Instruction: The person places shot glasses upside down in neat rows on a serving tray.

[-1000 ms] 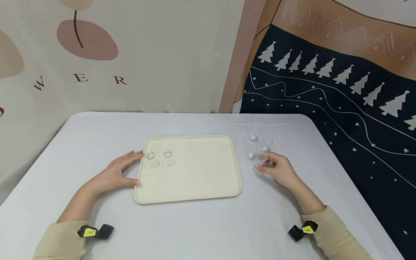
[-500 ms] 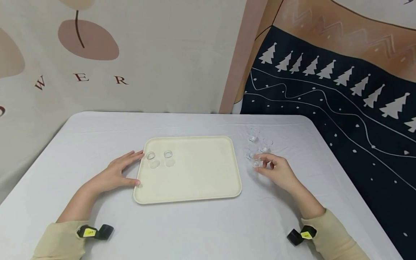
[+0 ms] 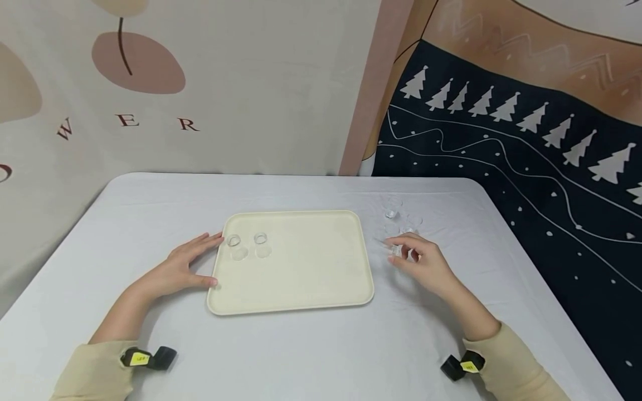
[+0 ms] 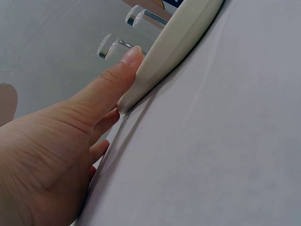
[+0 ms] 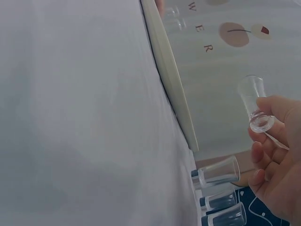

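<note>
In the head view my left hand rests at the left edge of a cream tray, thumb on the rim, fingers fairly straight. Two clear shot glasses stand base up on the tray's left part: one glass nearer the edge, the other glass beside it. My right hand pinches another shot glass between thumb and fingers, to the right of the tray. It is raised off the table and tilted, its thick base showing in the right wrist view. Fingers hide part of it in the head view.
Three more shot glasses stand upright just beyond my right hand, the closest glass near the tray's corner. A white cloth covers the table. Printed fabric hangs behind the table.
My right hand has lifted its shot glass, tipped it over towards the left and drawn it slightly towards the tray. The left hand and tray have stayed in place.
</note>
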The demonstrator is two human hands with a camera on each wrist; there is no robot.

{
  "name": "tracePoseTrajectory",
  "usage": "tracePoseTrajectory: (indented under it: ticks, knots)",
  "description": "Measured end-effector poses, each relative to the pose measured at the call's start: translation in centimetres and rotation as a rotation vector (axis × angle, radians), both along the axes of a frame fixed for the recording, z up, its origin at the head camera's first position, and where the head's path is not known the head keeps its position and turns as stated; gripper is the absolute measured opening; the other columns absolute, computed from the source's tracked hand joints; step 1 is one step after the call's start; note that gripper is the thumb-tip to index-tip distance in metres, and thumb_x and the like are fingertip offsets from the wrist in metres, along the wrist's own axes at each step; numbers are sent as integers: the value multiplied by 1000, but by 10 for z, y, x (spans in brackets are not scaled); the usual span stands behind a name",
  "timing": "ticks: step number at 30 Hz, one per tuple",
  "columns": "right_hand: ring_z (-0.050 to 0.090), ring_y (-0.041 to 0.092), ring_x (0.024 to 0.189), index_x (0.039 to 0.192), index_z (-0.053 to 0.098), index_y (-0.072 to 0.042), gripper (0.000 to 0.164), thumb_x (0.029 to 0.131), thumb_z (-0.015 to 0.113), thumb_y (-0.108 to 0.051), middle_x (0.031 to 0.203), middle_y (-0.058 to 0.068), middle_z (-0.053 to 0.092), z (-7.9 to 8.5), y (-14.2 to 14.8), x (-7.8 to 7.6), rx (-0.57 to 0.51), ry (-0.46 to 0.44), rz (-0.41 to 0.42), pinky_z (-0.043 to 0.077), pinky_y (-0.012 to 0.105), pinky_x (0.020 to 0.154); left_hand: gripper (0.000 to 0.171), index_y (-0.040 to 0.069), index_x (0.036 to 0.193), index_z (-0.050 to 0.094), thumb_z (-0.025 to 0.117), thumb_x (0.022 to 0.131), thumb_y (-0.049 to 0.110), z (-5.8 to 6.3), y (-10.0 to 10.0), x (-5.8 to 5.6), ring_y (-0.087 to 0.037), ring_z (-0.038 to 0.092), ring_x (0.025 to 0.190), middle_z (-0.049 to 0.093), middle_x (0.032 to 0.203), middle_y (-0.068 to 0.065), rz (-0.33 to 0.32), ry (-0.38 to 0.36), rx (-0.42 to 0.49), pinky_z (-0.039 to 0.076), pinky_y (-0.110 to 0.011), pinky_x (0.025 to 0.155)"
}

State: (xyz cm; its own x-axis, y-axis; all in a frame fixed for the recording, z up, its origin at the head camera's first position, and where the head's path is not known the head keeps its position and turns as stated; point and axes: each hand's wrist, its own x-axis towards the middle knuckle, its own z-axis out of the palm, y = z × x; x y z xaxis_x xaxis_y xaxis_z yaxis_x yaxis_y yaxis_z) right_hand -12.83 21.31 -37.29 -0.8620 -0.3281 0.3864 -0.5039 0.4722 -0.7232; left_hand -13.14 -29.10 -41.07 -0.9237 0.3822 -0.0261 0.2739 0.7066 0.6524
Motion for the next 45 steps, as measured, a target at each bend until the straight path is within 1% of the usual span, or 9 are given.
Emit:
tracePoseTrajectory:
  ticks: [3, 8, 16, 24, 28, 31, 36, 41, 45]
  knots:
    - [48, 27, 69, 103, 69, 6, 27, 77, 74, 10, 92, 18, 64, 14, -11, 6, -5, 18, 24, 36, 23, 54, 94, 8, 147, 38, 84, 70, 37, 0, 0, 0, -49, 11, 138, 25, 153, -22, -2, 3, 1, 8, -74, 99]
    - [48, 29, 68, 101, 69, 4, 26, 76, 74, 10, 91, 16, 64, 30, -26, 11, 0, 27, 35, 36, 23, 54, 93, 8, 146, 38, 84, 70, 36, 0, 2, -1, -49, 11, 138, 25, 153, -22, -6, 5, 8, 7, -74, 99]
    - [48, 31, 69, 103, 69, 4, 26, 78, 74, 7, 91, 13, 64, 39, -44, 8, -30, 9, 53, 36, 25, 56, 94, 8, 146, 38, 84, 70, 37, 0, 2, -1, -48, 12, 139, 26, 153, -21, -7, 10, 4, 7, -73, 100]
    - [49, 33, 72, 105, 69, 5, 27, 79, 74, 6, 95, 15, 65, 43, -62, 2, -68, -36, 84, 36, 25, 59, 94, 7, 146, 39, 84, 69, 36, -2, 2, -1, -50, 12, 138, 26, 152, -22, -8, 17, 3, 8, -74, 99]
    - [49, 25, 72, 108, 70, -2, 28, 81, 75, -1, 98, 7, 66, 25, -65, -12, -86, -18, 118, 37, 28, 58, 94, 8, 146, 39, 84, 69, 36, -4, 1, -1, -50, 12, 138, 26, 152, -21, -8, 21, 5, 9, -74, 99]
    - [49, 19, 70, 109, 71, -7, 29, 81, 77, -6, 98, 1, 65, 11, -68, -24, -94, 24, 142, 37, 29, 58, 94, 9, 147, 38, 84, 69, 36, -5, 0, -1, -50, 12, 138, 26, 153, -22, -7, 21, 3, 8, -74, 99]
    - [49, 18, 68, 109, 72, -6, 29, 80, 77, -5, 96, 2, 66, 11, -80, -29, -96, 54, 153, 35, 29, 57, 94, 9, 147, 38, 84, 69, 36, -4, 0, 0, -50, 12, 138, 25, 153, -23, -3, 18, 4, 8, -74, 99]
    - [49, 19, 70, 110, 71, -5, 31, 80, 77, -5, 97, 2, 66, 12, -92, -32, -93, 21, 150, 35, 31, 58, 95, 8, 146, 38, 85, 69, 36, -3, 0, 0, -51, 12, 137, 24, 152, -24, 0, 18, 5, 8, -75, 98]
    - [50, 25, 70, 110, 70, -2, 32, 79, 78, -3, 99, 8, 66, 12, -102, -33, -108, 0, 158, 34, 32, 59, 94, 8, 146, 38, 85, 69, 36, -3, 0, 0, -51, 12, 137, 24, 152, -24, 2, 20, -1, 9, -75, 98]
